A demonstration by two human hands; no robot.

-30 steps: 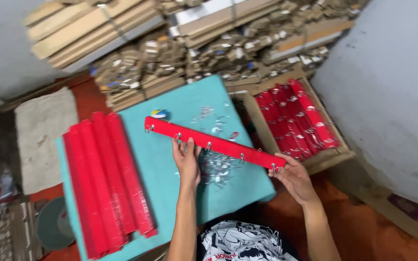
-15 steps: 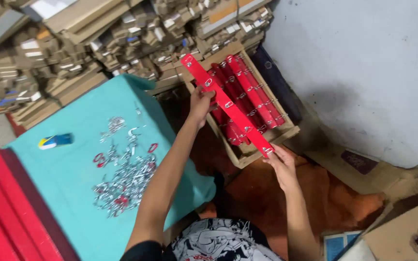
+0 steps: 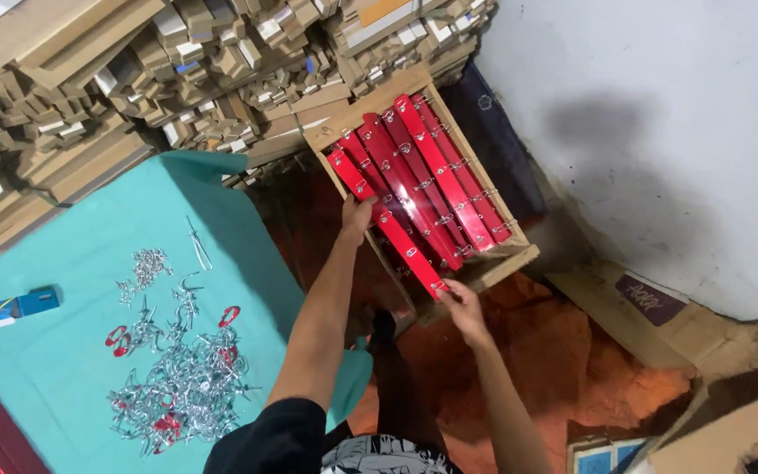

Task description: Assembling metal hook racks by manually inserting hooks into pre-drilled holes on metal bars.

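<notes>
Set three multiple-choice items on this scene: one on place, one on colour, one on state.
1. Where is the red strip that both hands hold?
A. at the near-left edge of the wooden crate
B. flat on the teal table
C. on the cardboard stacks

2. What colour is the table cover?
A. yellow
B. teal
C. white

3. How do the metal hooks lie?
A. boxed
B. hung in a row
C. loose in a heap

A: the left hand and right hand hold its ends at the crate.
B: the cover is teal.
C: they sprawl unsorted on the table.
</notes>
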